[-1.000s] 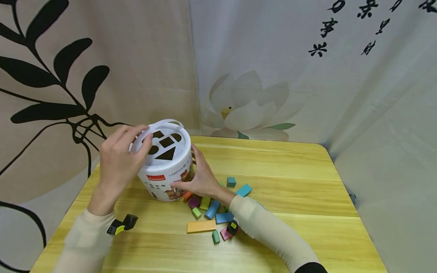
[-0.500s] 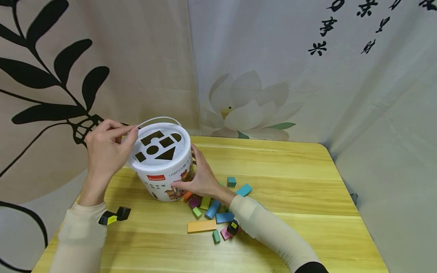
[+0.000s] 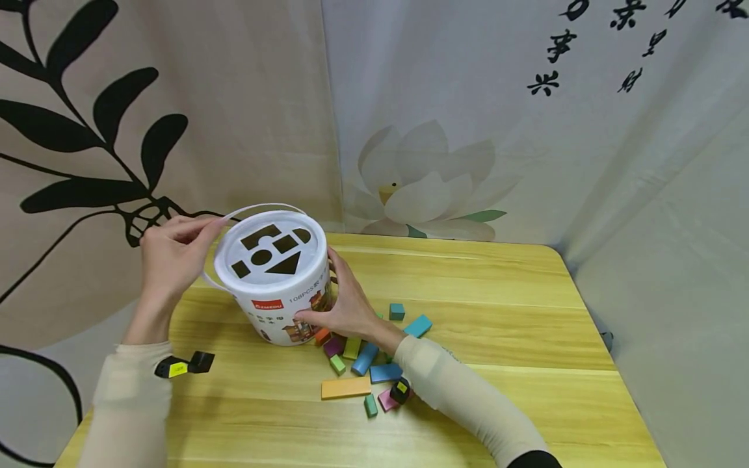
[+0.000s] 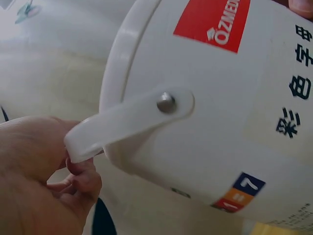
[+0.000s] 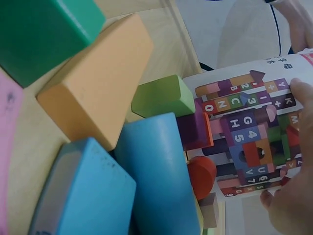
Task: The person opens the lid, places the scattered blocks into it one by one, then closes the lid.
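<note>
A white bucket (image 3: 275, 286) with shape cut-outs in its lid (image 3: 270, 250) stands on the left part of the table. Its white handle (image 4: 122, 120) is fixed with a metal rivet and raised over the far side of the lid. My left hand (image 3: 174, 260) pinches this handle at the bucket's left, between thumb and fingers. My right hand (image 3: 345, 302) grips the bucket's right side, thumb at the front; its other fingers are partly hidden behind the wall. In the right wrist view, fingers (image 5: 293, 205) press against the printed label.
Several coloured blocks lie right of the bucket, among them an orange plank (image 3: 345, 388), a blue cylinder (image 3: 365, 359) and a teal cube (image 3: 396, 312). The right forearm passes over some of them. A curtain (image 3: 445, 117) hangs behind the wooden table (image 3: 497, 312).
My left hand has moved from the lid's left rim outward to the left, drawing the handle with it. The right hand and the bucket stay in place.
</note>
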